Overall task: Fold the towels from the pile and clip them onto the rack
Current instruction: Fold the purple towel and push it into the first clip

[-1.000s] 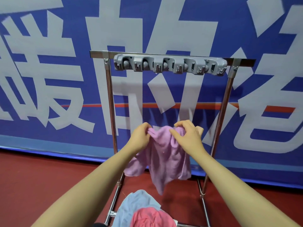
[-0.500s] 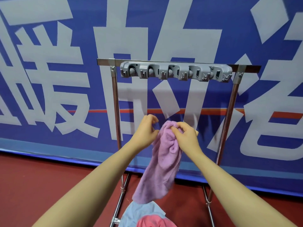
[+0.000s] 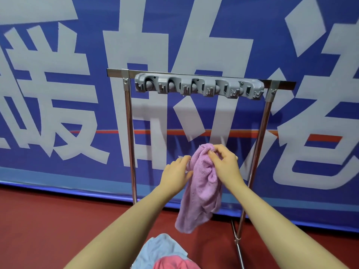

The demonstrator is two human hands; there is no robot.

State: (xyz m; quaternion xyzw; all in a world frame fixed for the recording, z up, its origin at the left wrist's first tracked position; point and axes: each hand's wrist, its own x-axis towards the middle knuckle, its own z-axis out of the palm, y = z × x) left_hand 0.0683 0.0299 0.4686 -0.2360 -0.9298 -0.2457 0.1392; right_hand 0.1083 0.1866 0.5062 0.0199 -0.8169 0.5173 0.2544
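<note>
A big blue banner (image 3: 58,94) with pale lettering and a thin red stripe filled the wall, and a dark red floor (image 3: 48,220) ran beneath it. In the one head view, a chrome rack (image 3: 129,133) stood in front of the banner, and along its top bar sat a grey clip strip (image 3: 200,88) with a row of slots, every one of them bare. Well below that strip, between the two uprights, the right hand (image 3: 223,164) had its fingers curled round the bunched top of a purple towel (image 3: 202,189), pinching it so that the rest hung down in a loose, crumpled roll. The left hand (image 3: 175,173) lay against the towel's left side with its fingers fairly straight, touching rather than gripping, as far as I could tell. At the bottom edge of the view, a light blue towel (image 3: 159,249) and a pink towel (image 3: 174,263) made up the pile, on what I could not see. To my eye the fold was rough at best, the cloth gathered instead of flat. The risk was that a thick, uneven wad would not seat in a slot and would slip out, or that the single-handed pinch would let the hanging layers slide apart on the way up to the strip.
</note>
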